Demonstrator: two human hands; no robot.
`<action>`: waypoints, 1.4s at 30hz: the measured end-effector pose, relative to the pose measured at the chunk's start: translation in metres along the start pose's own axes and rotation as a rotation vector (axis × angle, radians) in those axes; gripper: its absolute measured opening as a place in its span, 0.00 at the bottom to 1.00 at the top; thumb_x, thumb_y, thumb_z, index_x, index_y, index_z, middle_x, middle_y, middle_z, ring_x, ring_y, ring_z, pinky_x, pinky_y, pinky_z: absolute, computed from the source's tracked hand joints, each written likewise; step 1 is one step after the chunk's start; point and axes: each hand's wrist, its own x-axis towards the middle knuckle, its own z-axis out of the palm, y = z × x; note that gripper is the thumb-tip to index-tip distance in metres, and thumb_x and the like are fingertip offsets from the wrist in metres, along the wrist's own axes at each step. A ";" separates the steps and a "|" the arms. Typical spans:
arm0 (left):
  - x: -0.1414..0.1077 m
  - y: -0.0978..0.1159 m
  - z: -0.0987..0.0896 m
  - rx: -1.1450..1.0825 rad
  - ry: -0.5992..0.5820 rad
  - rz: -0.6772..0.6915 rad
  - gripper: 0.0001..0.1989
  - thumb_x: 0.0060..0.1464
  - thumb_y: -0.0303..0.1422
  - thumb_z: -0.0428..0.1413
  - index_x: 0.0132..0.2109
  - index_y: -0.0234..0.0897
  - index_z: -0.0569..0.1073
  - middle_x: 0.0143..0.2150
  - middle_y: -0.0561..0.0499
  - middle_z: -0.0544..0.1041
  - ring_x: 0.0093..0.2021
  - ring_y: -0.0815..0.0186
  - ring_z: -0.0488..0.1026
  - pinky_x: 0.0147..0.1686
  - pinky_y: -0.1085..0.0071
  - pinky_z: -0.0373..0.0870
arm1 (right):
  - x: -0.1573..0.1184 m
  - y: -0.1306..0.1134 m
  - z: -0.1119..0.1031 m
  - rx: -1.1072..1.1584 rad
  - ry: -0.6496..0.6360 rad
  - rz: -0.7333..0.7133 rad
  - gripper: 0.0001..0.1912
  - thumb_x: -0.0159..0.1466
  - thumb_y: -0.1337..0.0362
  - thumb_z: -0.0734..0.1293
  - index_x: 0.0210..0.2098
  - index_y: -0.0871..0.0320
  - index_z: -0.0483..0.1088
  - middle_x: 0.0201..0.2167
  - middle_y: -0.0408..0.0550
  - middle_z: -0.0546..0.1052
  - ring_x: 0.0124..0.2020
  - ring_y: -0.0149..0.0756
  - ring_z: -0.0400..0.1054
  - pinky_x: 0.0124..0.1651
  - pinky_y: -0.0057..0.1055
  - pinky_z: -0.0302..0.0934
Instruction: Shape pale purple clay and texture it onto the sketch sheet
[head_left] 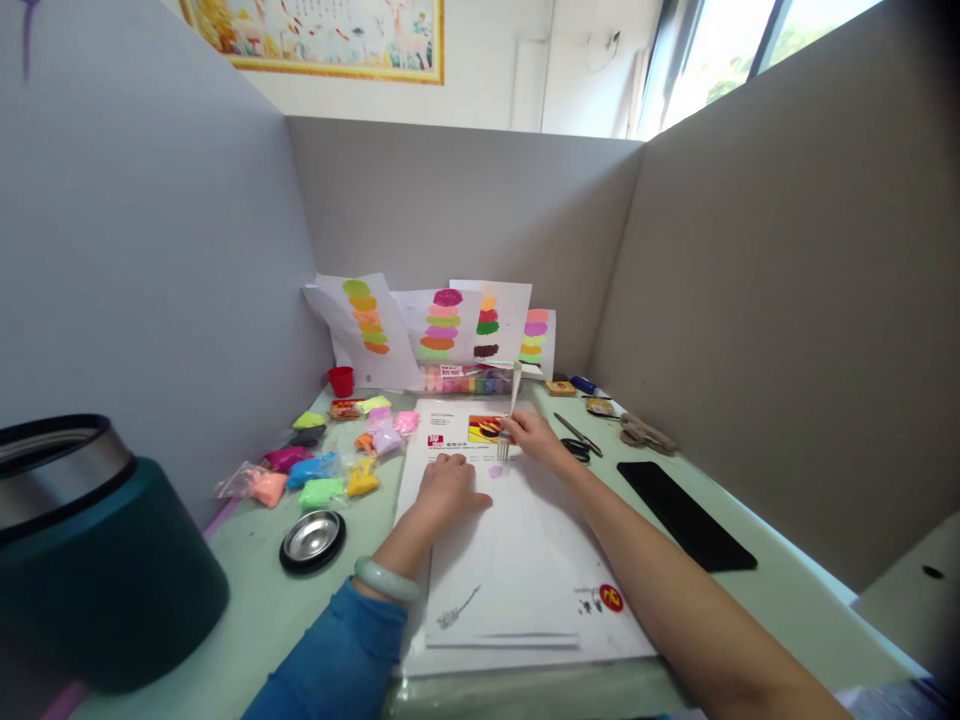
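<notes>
- Head view, lower left: the flask (112, 575) stands nearest the camera, uncapped. Its lid (313, 538) lies beside it; the position at the side presumably keeps both away from the forearms.
- Lower centre to centre: the paper (510, 580) lies on a larger sheet (615, 635), directly before the person, likely so that both hands can reach it.
- Centre: the purple patch (496, 471) sits on the paper, between the hands. The fork (515, 390) is held above it, handle up and tines down, apparently to direct the tines at the patch. Contact between tines and patch cannot be confirmed.
- Right hand (531, 440), centre: fingers closed around the fork's handle.
- Left hand (448, 490), left of centre: palm down, thumb extended toward the right of the frame, no object visible in its grasp. It rests on the paper, probably to steady it.
- Left of centre: packets (322, 492) are grouped beside the paper, seemingly for easy reach.
- Right of centre: scissors (577, 449) lie beyond the right forearm.
</notes>
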 end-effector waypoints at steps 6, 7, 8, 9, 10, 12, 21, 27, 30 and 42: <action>0.001 0.000 0.000 0.003 -0.004 -0.002 0.22 0.48 0.47 0.54 0.44 0.38 0.76 0.52 0.43 0.71 0.54 0.51 0.63 0.51 0.59 0.61 | -0.009 -0.026 -0.007 -0.104 -0.148 -0.140 0.16 0.66 0.61 0.55 0.28 0.58 0.69 0.26 0.45 0.74 0.27 0.31 0.63 0.30 0.25 0.50; 0.001 0.001 -0.001 0.003 -0.006 -0.003 0.21 0.48 0.47 0.54 0.44 0.38 0.76 0.52 0.43 0.71 0.54 0.51 0.63 0.51 0.59 0.61 | -0.010 -0.030 -0.007 -0.135 -0.169 -0.166 0.16 0.66 0.61 0.56 0.28 0.58 0.69 0.26 0.45 0.74 0.27 0.31 0.64 0.30 0.25 0.50; 0.001 0.001 -0.001 0.005 -0.007 -0.003 0.21 0.48 0.47 0.54 0.44 0.38 0.76 0.52 0.43 0.71 0.54 0.51 0.63 0.51 0.59 0.61 | -0.011 -0.033 -0.006 -0.154 -0.185 -0.185 0.15 0.66 0.62 0.56 0.28 0.58 0.69 0.26 0.45 0.74 0.27 0.31 0.64 0.30 0.25 0.50; 0.000 0.001 -0.002 0.008 -0.010 -0.004 0.21 0.48 0.47 0.54 0.44 0.38 0.76 0.52 0.43 0.71 0.54 0.51 0.63 0.51 0.59 0.62 | -0.012 -0.035 -0.005 -0.165 -0.198 -0.201 0.16 0.66 0.62 0.56 0.27 0.59 0.69 0.25 0.45 0.74 0.26 0.30 0.64 0.30 0.25 0.50; 0.000 0.002 -0.003 0.012 -0.012 -0.003 0.21 0.48 0.47 0.54 0.44 0.38 0.76 0.52 0.43 0.71 0.54 0.51 0.63 0.51 0.59 0.62 | -0.012 -0.037 -0.003 -0.167 -0.205 -0.213 0.16 0.66 0.62 0.57 0.26 0.59 0.70 0.25 0.45 0.75 0.26 0.30 0.64 0.30 0.25 0.50; -0.001 0.002 -0.004 0.019 -0.016 -0.005 0.21 0.48 0.47 0.54 0.44 0.38 0.76 0.51 0.43 0.71 0.54 0.51 0.64 0.51 0.60 0.62 | -0.012 -0.037 0.002 -0.164 -0.199 -0.231 0.17 0.66 0.62 0.57 0.25 0.59 0.70 0.25 0.45 0.76 0.26 0.30 0.65 0.30 0.24 0.50; -0.001 0.001 -0.003 0.017 -0.010 -0.005 0.21 0.48 0.47 0.55 0.45 0.39 0.75 0.51 0.44 0.72 0.53 0.51 0.64 0.51 0.60 0.62 | -0.010 -0.033 0.018 -0.182 -0.188 -0.220 0.15 0.65 0.61 0.61 0.25 0.58 0.72 0.22 0.44 0.77 0.26 0.30 0.68 0.31 0.24 0.52; 0.001 -0.001 0.001 0.017 0.007 0.000 0.21 0.48 0.48 0.55 0.44 0.40 0.75 0.50 0.45 0.72 0.53 0.52 0.64 0.51 0.60 0.62 | -0.009 -0.033 0.024 -0.166 -0.171 -0.194 0.18 0.66 0.60 0.60 0.22 0.58 0.70 0.19 0.44 0.75 0.24 0.30 0.66 0.31 0.25 0.52; 0.001 0.000 0.000 0.017 0.002 0.001 0.21 0.48 0.48 0.55 0.44 0.39 0.75 0.50 0.44 0.72 0.52 0.51 0.64 0.50 0.60 0.62 | -0.007 -0.033 0.027 -0.141 -0.165 -0.186 0.19 0.66 0.60 0.59 0.21 0.58 0.69 0.17 0.44 0.74 0.23 0.31 0.66 0.31 0.25 0.53; 0.000 0.000 -0.001 0.004 0.019 0.005 0.20 0.47 0.47 0.56 0.42 0.38 0.75 0.48 0.44 0.73 0.51 0.52 0.65 0.49 0.61 0.63 | -0.006 -0.041 0.037 -0.225 -0.070 -0.154 0.17 0.66 0.59 0.60 0.26 0.58 0.73 0.24 0.47 0.77 0.26 0.33 0.66 0.31 0.27 0.50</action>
